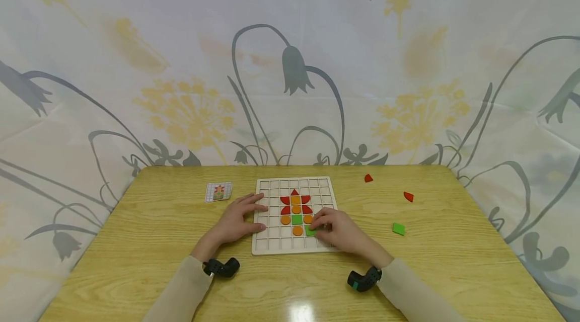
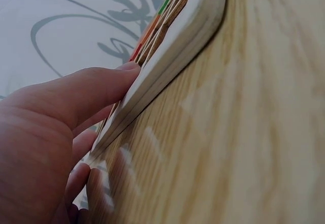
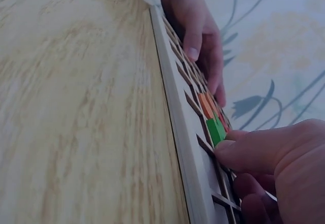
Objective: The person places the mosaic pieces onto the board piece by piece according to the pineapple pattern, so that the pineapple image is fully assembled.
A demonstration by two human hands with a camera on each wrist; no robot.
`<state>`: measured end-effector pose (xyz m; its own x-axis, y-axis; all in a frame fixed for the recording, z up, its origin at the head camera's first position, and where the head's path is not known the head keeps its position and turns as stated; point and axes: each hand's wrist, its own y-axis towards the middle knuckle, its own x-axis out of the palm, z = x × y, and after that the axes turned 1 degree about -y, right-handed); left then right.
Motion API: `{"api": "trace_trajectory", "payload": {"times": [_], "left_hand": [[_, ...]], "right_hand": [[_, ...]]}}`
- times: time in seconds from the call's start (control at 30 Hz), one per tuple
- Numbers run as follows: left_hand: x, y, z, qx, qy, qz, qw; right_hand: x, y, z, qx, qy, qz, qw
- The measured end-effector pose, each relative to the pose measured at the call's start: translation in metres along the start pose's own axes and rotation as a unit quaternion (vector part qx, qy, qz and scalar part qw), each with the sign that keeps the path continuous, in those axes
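Note:
A white square grid board (image 1: 274, 246) lies on the table, with red, orange and green flat tiles in some of its cells. My left hand (image 1: 237, 219) rests at the board's left edge, fingers spread and fairly straight; in the left wrist view the thumb (image 2: 109, 84) touches the rim. With thumb and fingertips, my right hand (image 1: 342, 231) pinches a green square tile (image 1: 310, 231) at a lower cell, right of an orange round tile (image 1: 297, 231). Another green square tile (image 1: 296, 219) sits in the cell up and left of it. The right fingers partly cover the held tile.
Left of the board lies a small card (image 1: 218, 192) printed with a coloured grid pattern. Loose to the right are a green square tile (image 1: 398, 229) and two red quarter-round tiles, one nearer (image 1: 409, 196) and one farther back (image 1: 368, 178). A patterned curtain (image 1: 204, 60) hangs behind the table.

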<state>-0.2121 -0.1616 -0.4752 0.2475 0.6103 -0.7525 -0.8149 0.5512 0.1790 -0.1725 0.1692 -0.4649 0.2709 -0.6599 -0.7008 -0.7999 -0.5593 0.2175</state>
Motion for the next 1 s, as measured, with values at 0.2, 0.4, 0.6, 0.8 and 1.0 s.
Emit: {"api": "trace_trajectory", "payload": {"times": [0.2, 0.4, 0.6, 0.8, 1.0], "left_hand": [[0.000, 0.000, 0.000, 0.000, 0.000, -0.003, 1.0000], [0.000, 0.000, 0.000, 0.001, 0.000, -0.001, 1.0000], [0.000, 0.000, -0.001, 0.003, 0.002, -0.001, 1.0000], [0.000, 0.001, 0.000, 0.001, -0.002, 0.000, 1.0000], [-0.001, 0.000, 0.001, 0.001, -0.003, 0.001, 1.0000]], "right_hand": [[0.001, 0.002, 0.001, -0.009, -0.006, 0.004, 0.9999], [-0.001, 0.001, 0.001, 0.018, 0.025, 0.011, 0.9995], [-0.018, -0.010, 0.010, 0.045, 0.055, 0.036, 0.9968], [-0.047, -0.034, 0.029, 0.065, 0.023, 0.073, 0.9950], [-0.080, -0.063, 0.049, 0.093, -0.035, 0.113, 0.9886]]}}
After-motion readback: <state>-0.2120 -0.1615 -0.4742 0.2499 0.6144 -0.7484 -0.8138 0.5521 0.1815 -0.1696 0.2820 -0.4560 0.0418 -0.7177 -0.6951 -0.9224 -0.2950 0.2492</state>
